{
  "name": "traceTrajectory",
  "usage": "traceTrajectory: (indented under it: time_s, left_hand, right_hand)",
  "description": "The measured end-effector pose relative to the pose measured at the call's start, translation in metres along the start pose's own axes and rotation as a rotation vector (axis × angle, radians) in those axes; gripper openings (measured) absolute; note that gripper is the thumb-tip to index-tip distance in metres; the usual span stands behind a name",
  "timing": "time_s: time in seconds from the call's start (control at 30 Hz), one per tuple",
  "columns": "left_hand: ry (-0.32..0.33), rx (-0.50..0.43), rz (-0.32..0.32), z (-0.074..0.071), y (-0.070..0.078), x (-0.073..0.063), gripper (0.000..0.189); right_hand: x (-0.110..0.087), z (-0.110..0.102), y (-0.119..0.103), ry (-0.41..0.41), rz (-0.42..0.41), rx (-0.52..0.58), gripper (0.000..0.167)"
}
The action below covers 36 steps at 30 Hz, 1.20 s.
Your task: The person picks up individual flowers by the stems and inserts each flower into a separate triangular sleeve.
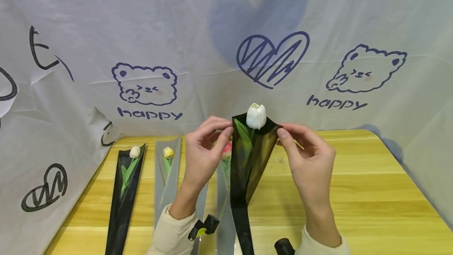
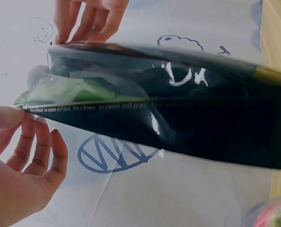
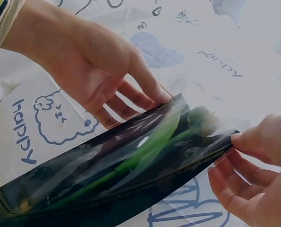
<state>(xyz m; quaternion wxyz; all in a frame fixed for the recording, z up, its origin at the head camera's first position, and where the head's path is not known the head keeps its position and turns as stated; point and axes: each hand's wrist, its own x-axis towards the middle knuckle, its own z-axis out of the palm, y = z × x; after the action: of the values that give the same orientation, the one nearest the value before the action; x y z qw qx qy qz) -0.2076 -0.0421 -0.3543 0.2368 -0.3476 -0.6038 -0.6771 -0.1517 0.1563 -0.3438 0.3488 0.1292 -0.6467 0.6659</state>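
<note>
A white artificial tulip [image 1: 256,116] with green leaves stands inside a black, partly clear flower sleeve [image 1: 239,192], its bloom rising above the top edge. My left hand [image 1: 205,148] pinches the sleeve's upper left corner between thumb and forefinger. At the upper right corner, my right hand [image 1: 309,160] pinches the rim the same way. The sleeve's mouth is spread between both hands, and its narrow end hangs down toward the table. In the right wrist view the green stem [image 3: 98,184] shows through the clear front. Small print runs along the sleeve's edge in the left wrist view.
Left on the wooden table [image 1: 371,192] lie a black sleeve with a white tulip [image 1: 135,152] and a grey sleeve with a yellow tulip [image 1: 168,153]. A pink flower [image 1: 227,150] in a grey sleeve is partly hidden by my left hand. A printed white cloth [image 1: 198,50] hangs behind.
</note>
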Motion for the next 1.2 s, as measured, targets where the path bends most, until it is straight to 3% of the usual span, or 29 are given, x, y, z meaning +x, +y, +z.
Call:
traceTrajectory:
  time_s: [0.17,0.27,0.4,0.6,0.83,1.1,1.2]
  left_hand:
    - [-0.004,-0.019,0.000,-0.003,0.002,0.004,0.010]
    - [-0.006,-0.042,-0.031,-0.003,0.006,0.009,0.010]
    - [0.019,-0.086,-0.071,-0.005,0.013,0.017,0.011]
    - [0.032,-0.076,-0.063,-0.002,0.026,0.026,0.012]
    - [0.031,-0.055,-0.088,0.000,0.030,0.026,0.011]
    - [0.057,-0.065,-0.086,-0.005,0.028,0.027,0.012]
    - [0.004,-0.083,-0.147,-0.006,0.025,0.023,0.021]
  right_hand:
    - [0.003,-0.004,-0.003,0.036,0.016,0.056,0.014]
    - [0.008,-0.008,-0.006,0.045,0.017,0.087,0.014]
    - [0.021,-0.009,-0.012,0.015,0.004,0.064,0.014]
    - [0.034,-0.005,-0.025,-0.054,-0.037,0.018,0.013]
    - [0.035,-0.005,-0.032,-0.075,-0.016,-0.044,0.012]
    - [0.039,-0.005,-0.032,-0.087,-0.009,0.017,0.012]
    - [0.042,-0.004,-0.033,-0.083,0.002,0.041,0.012]
